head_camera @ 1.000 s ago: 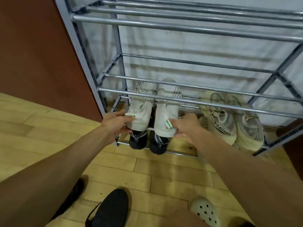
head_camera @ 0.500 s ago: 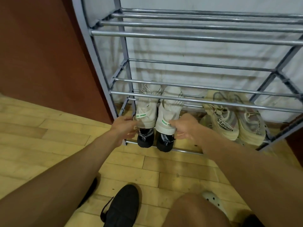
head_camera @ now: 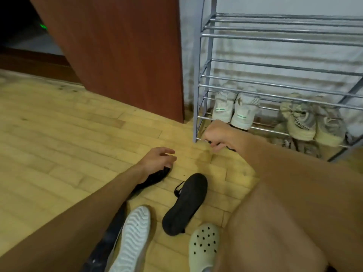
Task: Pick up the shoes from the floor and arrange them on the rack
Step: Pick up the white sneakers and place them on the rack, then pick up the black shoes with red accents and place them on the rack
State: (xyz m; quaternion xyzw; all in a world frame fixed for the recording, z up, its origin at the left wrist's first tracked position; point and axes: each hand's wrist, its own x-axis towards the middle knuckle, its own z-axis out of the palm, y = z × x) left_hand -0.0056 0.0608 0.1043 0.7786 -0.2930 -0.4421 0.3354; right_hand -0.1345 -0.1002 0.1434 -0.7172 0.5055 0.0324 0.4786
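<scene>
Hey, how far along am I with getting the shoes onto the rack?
Done: a white pair and a beige pair sit low on the rack. In hand: the left hand reaches over a black shoe on the floor, not yet lifted; the right hand is by the rack's bottom rail, grip unclear. Left: the other black shoe, sole up, and a white-soled shoe.

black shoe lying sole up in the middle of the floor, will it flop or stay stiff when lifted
The black shoe looks thin and flat-soled, so it is probably light and may bend if lifted by one end. Its loose lace will likely dangle. Lying flat, it should slide, not roll.
</scene>
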